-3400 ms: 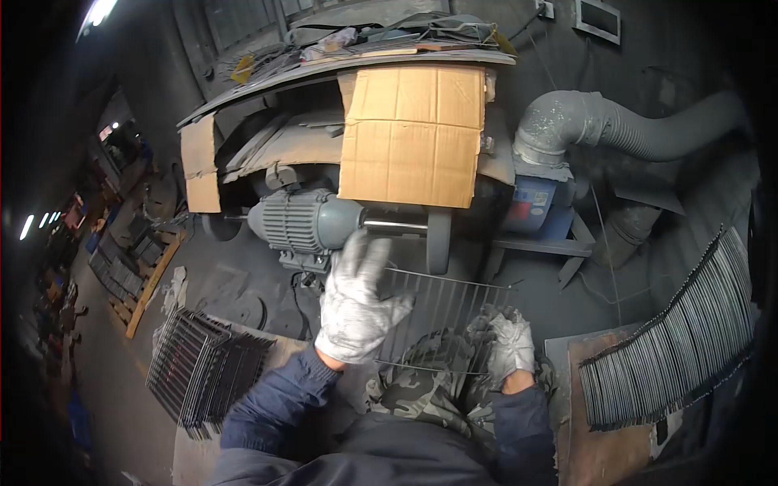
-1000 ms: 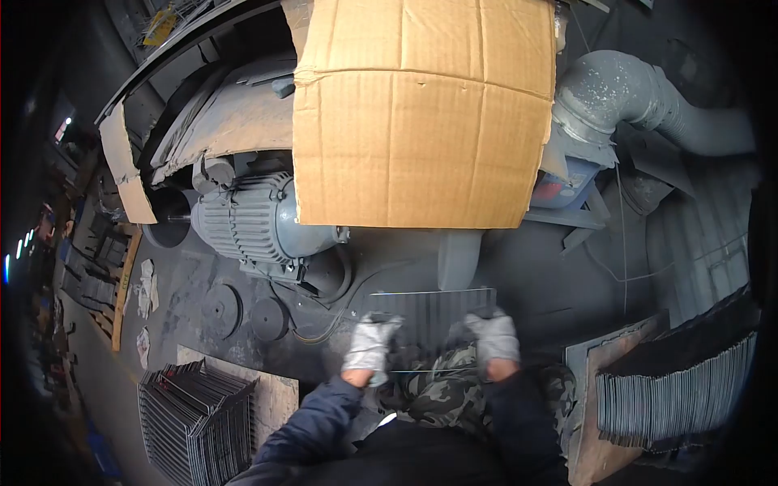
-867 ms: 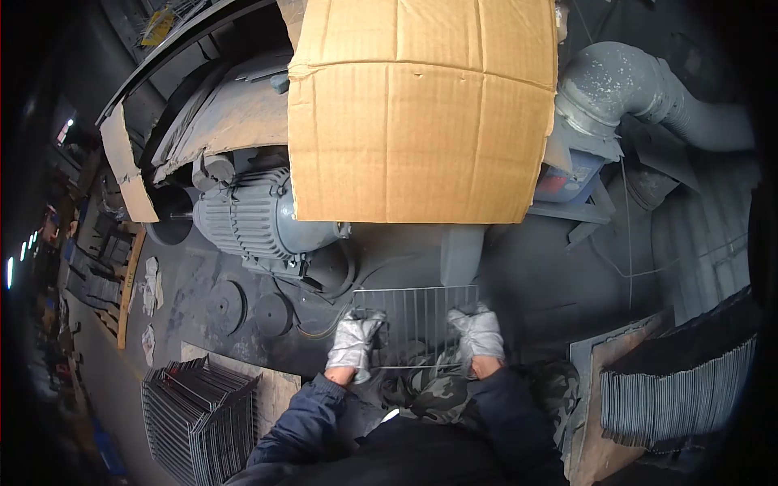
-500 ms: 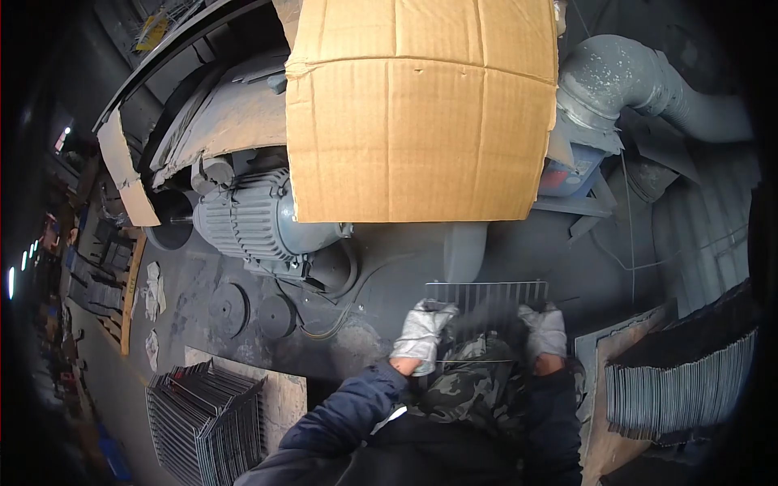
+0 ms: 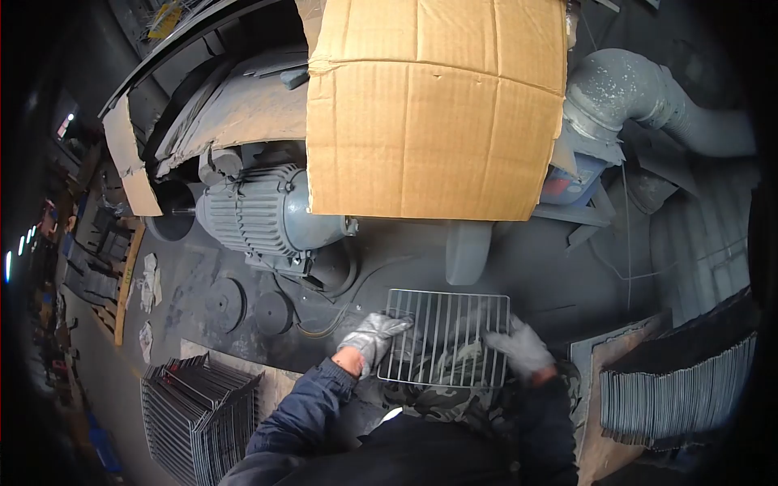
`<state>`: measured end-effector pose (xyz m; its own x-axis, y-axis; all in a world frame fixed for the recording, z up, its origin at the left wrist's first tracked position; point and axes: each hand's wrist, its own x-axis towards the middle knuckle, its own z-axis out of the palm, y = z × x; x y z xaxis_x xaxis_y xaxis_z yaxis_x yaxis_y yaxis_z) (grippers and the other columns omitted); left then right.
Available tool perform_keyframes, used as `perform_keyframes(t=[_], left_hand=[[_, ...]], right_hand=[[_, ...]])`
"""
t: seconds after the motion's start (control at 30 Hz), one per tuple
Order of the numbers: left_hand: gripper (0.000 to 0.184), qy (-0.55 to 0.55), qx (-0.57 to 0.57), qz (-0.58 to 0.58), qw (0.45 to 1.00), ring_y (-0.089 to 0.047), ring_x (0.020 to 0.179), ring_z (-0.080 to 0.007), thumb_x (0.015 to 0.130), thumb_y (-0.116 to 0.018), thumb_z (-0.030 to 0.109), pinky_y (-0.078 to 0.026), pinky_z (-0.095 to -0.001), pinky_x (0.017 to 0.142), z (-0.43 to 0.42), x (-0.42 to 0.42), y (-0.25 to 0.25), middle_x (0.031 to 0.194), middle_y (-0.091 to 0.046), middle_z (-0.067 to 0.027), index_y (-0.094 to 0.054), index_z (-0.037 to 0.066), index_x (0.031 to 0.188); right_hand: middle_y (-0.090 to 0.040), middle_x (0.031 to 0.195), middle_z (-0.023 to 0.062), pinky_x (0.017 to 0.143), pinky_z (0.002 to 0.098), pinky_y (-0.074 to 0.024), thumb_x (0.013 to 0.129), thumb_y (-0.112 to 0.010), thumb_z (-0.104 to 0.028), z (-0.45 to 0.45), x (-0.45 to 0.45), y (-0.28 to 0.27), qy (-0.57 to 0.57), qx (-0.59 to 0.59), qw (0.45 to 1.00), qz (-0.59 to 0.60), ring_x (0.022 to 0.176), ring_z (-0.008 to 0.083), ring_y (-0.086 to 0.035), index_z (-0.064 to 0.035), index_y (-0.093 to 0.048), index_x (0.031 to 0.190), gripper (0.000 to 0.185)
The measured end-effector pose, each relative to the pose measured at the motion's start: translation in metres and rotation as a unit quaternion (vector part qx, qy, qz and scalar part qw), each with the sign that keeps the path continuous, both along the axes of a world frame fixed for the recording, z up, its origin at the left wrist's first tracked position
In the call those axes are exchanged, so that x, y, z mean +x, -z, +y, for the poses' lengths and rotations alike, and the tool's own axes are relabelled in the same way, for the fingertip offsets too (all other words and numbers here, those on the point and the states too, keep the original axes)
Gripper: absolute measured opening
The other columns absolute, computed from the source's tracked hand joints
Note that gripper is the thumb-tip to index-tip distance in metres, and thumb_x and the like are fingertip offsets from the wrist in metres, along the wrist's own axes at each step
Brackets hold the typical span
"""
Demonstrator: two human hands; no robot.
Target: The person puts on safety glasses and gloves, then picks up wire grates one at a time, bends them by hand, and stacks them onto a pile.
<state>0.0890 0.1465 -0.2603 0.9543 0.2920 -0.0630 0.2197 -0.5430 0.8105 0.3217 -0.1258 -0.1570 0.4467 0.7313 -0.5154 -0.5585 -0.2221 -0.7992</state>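
Note:
A wire rack (image 5: 446,337) with thin parallel bars is held in front of my lap, its far edge toward the machine. My left hand (image 5: 374,337), in a whitish work glove, is closed on the rack's left edge. At the right edge is my right hand (image 5: 523,348), gloved the same way and smeared by motion. Its fingers reach over the rack's side bar, but whether they grip it cannot be made out. Just beyond the rack, a grey rounded wheel edge (image 5: 468,253) shows below a cardboard sheet (image 5: 438,138).
A stack of dark wire racks (image 5: 198,413) stands at the lower left. Another stack of racks (image 5: 677,397) rests on boards at the right. A grey motor (image 5: 251,211) sits left of the cardboard. A dusty duct (image 5: 620,89) curves at upper right. Round discs (image 5: 224,304) lie on the floor.
The rack has shifted left and now shows more of its face. My left hand moved left with it; my right hand also moved slightly left. The view has shifted a little.

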Motion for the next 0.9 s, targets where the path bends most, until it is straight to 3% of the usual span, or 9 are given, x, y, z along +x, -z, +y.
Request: perform_keyframes(t=[0.07, 0.13, 0.2, 0.3, 0.4, 0.6, 0.67, 0.77, 0.9], left_hand=[[0.033, 0.061, 0.103, 0.006, 0.993, -0.070, 0.114, -0.0182, 0.101, -0.062, 0.014, -0.054, -0.0278, 0.101, -0.020, 0.027, -0.050, 0.117, -0.076, -0.0104, -0.066, 0.001, 0.132], [0.034, -0.092, -0.481, 0.127, 0.863, -0.071, 0.110, -0.0199, 0.101, -0.064, 0.019, -0.058, -0.0325, 0.095, -0.036, 0.064, -0.086, 0.114, -0.076, -0.0097, -0.067, 0.001, 0.129], [0.034, -0.128, -0.617, 0.087, 0.771, -0.071, 0.106, -0.0234, 0.100, -0.067, 0.023, -0.060, -0.0374, 0.089, -0.043, 0.074, -0.079, 0.110, -0.075, -0.0109, -0.068, 0.001, 0.126], [0.036, -0.157, -0.594, 0.026, 0.789, -0.072, 0.099, -0.0275, 0.099, -0.068, 0.023, -0.061, -0.0444, 0.084, -0.036, 0.067, -0.065, 0.109, -0.074, -0.0133, -0.066, 0.000, 0.126], [0.038, -0.224, -0.690, 0.007, 0.689, -0.071, 0.095, -0.0309, 0.101, -0.063, 0.019, -0.061, -0.0515, 0.083, -0.006, 0.026, -0.111, 0.115, -0.071, -0.0177, -0.060, -0.002, 0.132], [0.035, -0.288, -0.683, -0.049, 0.670, -0.072, 0.103, -0.0302, 0.099, -0.060, 0.013, -0.061, -0.0432, 0.088, 0.034, -0.030, -0.109, 0.119, -0.071, -0.0180, -0.062, -0.004, 0.130], [0.033, -0.261, -0.662, 0.021, 0.702, -0.072, 0.102, -0.0284, 0.100, -0.061, 0.015, -0.061, -0.0409, 0.087, 0.024, -0.003, -0.118, 0.118, -0.071, -0.0164, -0.064, -0.002, 0.128], [0.035, -0.143, -0.549, 0.049, 0.822, -0.072, 0.098, -0.0262, 0.100, -0.064, 0.021, -0.061, -0.0403, 0.085, -0.010, 0.044, -0.056, 0.119, -0.071, -0.0147, -0.065, 0.001, 0.128], [0.040, -0.012, -0.295, -0.029, 0.955, -0.072, 0.098, -0.0266, 0.098, -0.067, 0.025, -0.060, -0.0426, 0.085, -0.047, 0.083, -0.028, 0.121, -0.070, -0.0165, -0.063, 0.001, 0.129]], right_hand=[[-0.069, 0.125, 0.0112, 0.098, 0.0318, -0.0534, 0.097, -0.066, -0.007, -0.035, 0.011, 0.004, -0.001, 0.041, 0.996, 0.076, 0.112, 0.0203, -0.066, 0.0007, -0.059, 0.137, 0.041], [-0.069, 0.124, 0.0110, 0.097, 0.0306, -0.0543, 0.099, -0.062, -0.007, -0.054, 0.000, -0.045, -0.016, 0.060, 0.998, -0.011, 0.111, 0.0210, -0.067, -0.0005, -0.057, 0.140, 0.041], [-0.068, 0.124, 0.0124, 0.093, 0.0303, -0.0563, 0.102, -0.058, -0.008, -0.060, 0.004, -0.059, -0.118, 0.042, 0.888, -0.443, 0.112, 0.0213, -0.067, -0.0006, -0.056, 0.141, 0.039], [-0.067, 0.124, 0.0157, 0.080, 0.0324, -0.0604, 0.105, -0.053, -0.011, -0.049, 0.012, -0.016, -0.033, 0.088, 0.995, -0.025, 0.111, 0.0228, -0.067, 0.0012, -0.055, 0.140, 0.037], [-0.064, 0.128, 0.0189, 0.081, 0.0324, -0.0614, 0.106, -0.051, -0.014, 0.004, 0.024, 0.059, -0.036, 0.319, 0.844, 0.429, 0.111, 0.0262, -0.067, 0.0041, -0.052, 0.141, 0.039], [-0.056, 0.136, 0.0246, 0.091, 0.0337, -0.0614, 0.108, -0.047, -0.023, 0.055, -0.018, 0.049, -0.034, 0.322, 0.733, 0.598, 0.116, 0.0309, -0.064, 0.0016, -0.047, 0.145, 0.045], [-0.058, 0.132, 0.0220, 0.086, 0.0341, -0.0608, 0.107, -0.049, -0.026, 0.033, -0.006, 0.043, -0.035, 0.320, 0.806, 0.497, 0.111, 0.0284, -0.065, 0.0000, -0.051, 0.141, 0.043], [-0.062, 0.126, 0.0181, 0.080, 0.0347, -0.0599, 0.105, -0.053, -0.030, -0.037, 0.007, 0.023, -0.068, 0.079, 0.910, -0.402, 0.104, 0.0246, -0.067, -0.0023, -0.057, 0.134, 0.040], [-0.060, 0.137, 0.0148, 0.086, 0.0381, -0.0592, 0.107, -0.047, -0.031, -0.071, 0.023, -0.016, 0.047, 0.179, 0.981, -0.056, 0.116, 0.0250, -0.064, -0.0044, -0.051, 0.142, 0.044]])
